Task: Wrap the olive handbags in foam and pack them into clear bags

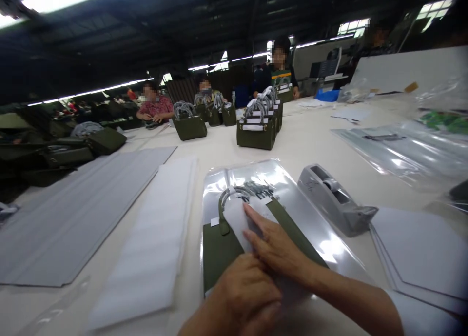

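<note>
A dark green handbag (221, 250) lies on a clear plastic bag (321, 238) with dark printing on it. The handbag's handles (228, 194) are wrapped in clear film. White wrapping sheet (234, 216) lies over the handbag's middle. My right hand (274, 241) rests on this sheet with its fingers stretched out and apart. Close below it, my left hand (241, 294) is closed with its fingers curled in. What it pinches, if anything, is hidden behind its own fingers.
A grey tape dispenser (331, 199) stands right of the plastic bag, beside white cards (420, 248). To the left lie white foam sheets (149, 243) and grey sheets (84, 214). Green handbags (256, 133) stand farther back, where several people work. More plastic bags (402, 150) lie at right.
</note>
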Demonstrator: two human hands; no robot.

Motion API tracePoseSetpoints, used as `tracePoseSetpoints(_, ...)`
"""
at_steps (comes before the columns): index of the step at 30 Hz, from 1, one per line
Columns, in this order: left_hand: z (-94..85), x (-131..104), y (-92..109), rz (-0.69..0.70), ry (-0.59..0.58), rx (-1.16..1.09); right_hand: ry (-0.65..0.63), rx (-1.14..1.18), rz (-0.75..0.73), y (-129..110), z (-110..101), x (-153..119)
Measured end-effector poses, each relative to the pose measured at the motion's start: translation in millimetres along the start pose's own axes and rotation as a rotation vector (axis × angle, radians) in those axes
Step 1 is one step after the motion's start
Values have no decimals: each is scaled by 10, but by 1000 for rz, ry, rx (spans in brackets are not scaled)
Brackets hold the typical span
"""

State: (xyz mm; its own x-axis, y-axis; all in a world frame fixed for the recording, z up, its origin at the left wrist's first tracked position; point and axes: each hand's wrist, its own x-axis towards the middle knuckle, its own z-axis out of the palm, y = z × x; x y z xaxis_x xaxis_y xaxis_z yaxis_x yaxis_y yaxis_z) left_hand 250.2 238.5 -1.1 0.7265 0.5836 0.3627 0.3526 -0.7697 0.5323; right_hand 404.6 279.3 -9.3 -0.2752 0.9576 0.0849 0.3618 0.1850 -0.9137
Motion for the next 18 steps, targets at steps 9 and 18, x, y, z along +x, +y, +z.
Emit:
tracePoseSetpoints(9, -742, 542, -1061, -327, -326, 144, -37, 97, -87, -64, -38, -32)
tracePoseSetpoints(18, -882, 962, -1477, -334, -619, 228, 24, 192, 89, -19, -38, 19)
